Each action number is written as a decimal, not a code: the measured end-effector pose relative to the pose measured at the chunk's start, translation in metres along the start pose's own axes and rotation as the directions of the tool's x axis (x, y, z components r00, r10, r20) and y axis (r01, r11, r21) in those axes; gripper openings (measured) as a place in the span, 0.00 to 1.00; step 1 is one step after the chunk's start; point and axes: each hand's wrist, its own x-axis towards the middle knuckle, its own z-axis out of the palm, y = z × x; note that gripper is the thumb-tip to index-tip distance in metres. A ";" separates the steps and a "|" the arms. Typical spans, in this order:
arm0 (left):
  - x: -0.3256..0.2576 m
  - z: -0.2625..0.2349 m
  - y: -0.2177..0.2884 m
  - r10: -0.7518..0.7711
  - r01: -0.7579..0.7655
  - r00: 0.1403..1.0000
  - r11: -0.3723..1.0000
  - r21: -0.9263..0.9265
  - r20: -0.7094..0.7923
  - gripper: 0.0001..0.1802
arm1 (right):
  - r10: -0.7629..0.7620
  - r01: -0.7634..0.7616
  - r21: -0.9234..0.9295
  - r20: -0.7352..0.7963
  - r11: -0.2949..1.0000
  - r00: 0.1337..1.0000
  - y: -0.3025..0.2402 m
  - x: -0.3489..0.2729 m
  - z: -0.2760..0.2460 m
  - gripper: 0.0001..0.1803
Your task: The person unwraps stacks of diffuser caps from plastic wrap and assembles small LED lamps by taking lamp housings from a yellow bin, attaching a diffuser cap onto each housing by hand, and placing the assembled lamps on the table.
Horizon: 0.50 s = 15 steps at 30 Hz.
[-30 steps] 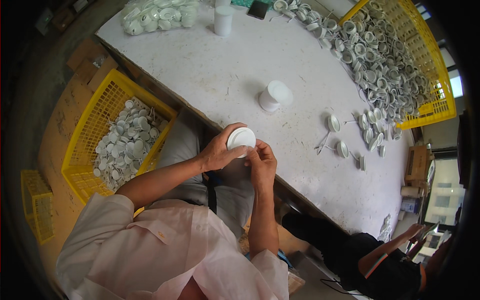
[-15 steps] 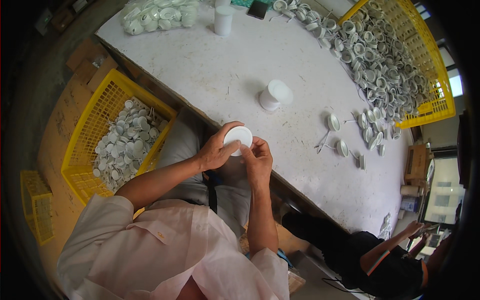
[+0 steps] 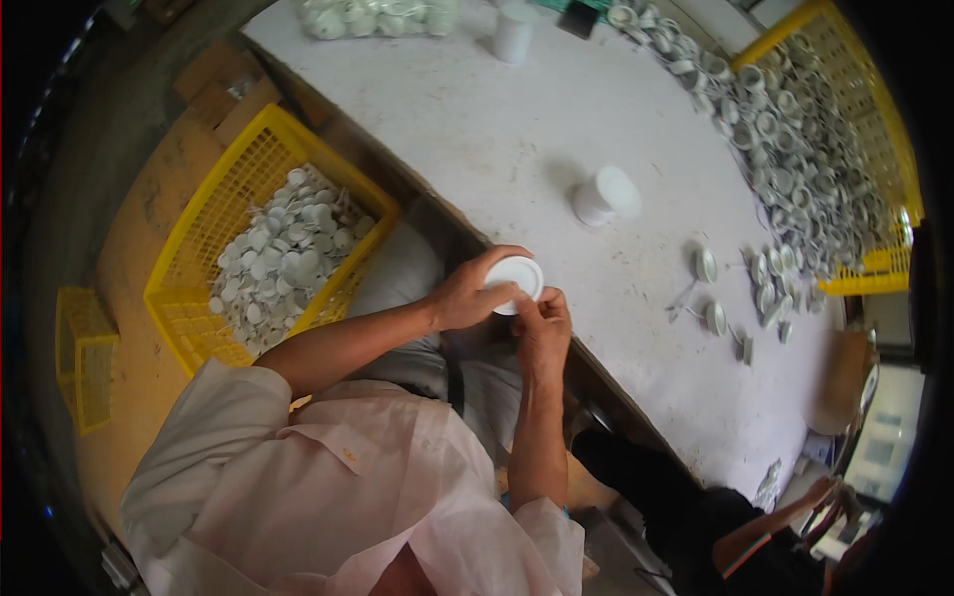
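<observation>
Pale bench (image 3: pixel 477 139) spreads beyond your left hand (image 3: pixel 467 298), which grips the white disc (image 3: pixel 515 275) by its rim; your right hand (image 3: pixel 543 320) pinches the disc's near edge. Should either grip slacken, the disc could drop beneath both hands, missing the bench.

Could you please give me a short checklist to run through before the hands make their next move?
1. Left hand holding the white disc: ok.
2. Right hand at the disc's edge: ok.
3. Right fingers' grip beneath the disc: cannot tell, hidden.
4. White cylinder standing on the table: ok.
5. Yellow basket on the left containing white parts: ok.
6. Table free of loose parts: not ok, several lie there.
</observation>
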 end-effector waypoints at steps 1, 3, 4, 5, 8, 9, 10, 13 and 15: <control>-0.005 -0.003 -0.001 0.051 -0.050 0.998 0.998 0.030 -0.027 0.25 | 0.032 -0.032 -0.041 0.003 0.999 0.999 0.004 0.000 -0.005 0.09; -0.020 -0.018 -0.006 0.084 -0.076 0.992 0.994 0.079 -0.099 0.27 | -0.008 0.007 0.004 0.101 1.000 0.995 0.012 0.000 -0.012 0.07; -0.026 -0.028 -0.010 0.111 -0.109 0.977 0.994 0.022 -0.182 0.29 | -0.042 0.042 0.001 0.036 0.999 0.998 0.002 -0.005 -0.008 0.06; -0.035 -0.042 -0.014 0.138 -0.151 0.952 0.988 -0.025 -0.274 0.31 | -0.060 0.060 0.015 0.016 0.998 0.998 -0.002 -0.004 -0.008 0.05; -0.054 -0.109 -0.037 0.092 -0.187 0.852 0.973 -0.137 -0.515 0.34 | -0.107 0.106 0.024 0.045 0.994 0.993 -0.006 0.004 -0.036 0.03; -0.067 -0.135 -0.046 0.003 -0.169 0.800 0.960 -0.222 -0.600 0.34 | -0.096 0.095 0.061 0.015 0.994 0.995 -0.005 0.006 -0.037 0.03; -0.081 -0.160 -0.055 -0.089 -0.165 0.741 0.937 -0.309 -0.666 0.35 | -0.089 0.091 0.095 -0.019 0.991 0.996 -0.006 0.008 -0.034 0.03; -0.114 -0.217 -0.103 -0.260 0.076 0.600 0.960 -0.270 -0.756 0.35 | -0.097 0.099 0.064 -0.036 0.993 0.995 -0.007 0.007 -0.031 0.03; -0.130 -0.234 -0.151 -0.366 0.200 0.538 0.931 -0.306 -0.759 0.35 | -0.134 0.135 0.006 -0.075 0.991 0.988 -0.007 0.005 -0.034 0.02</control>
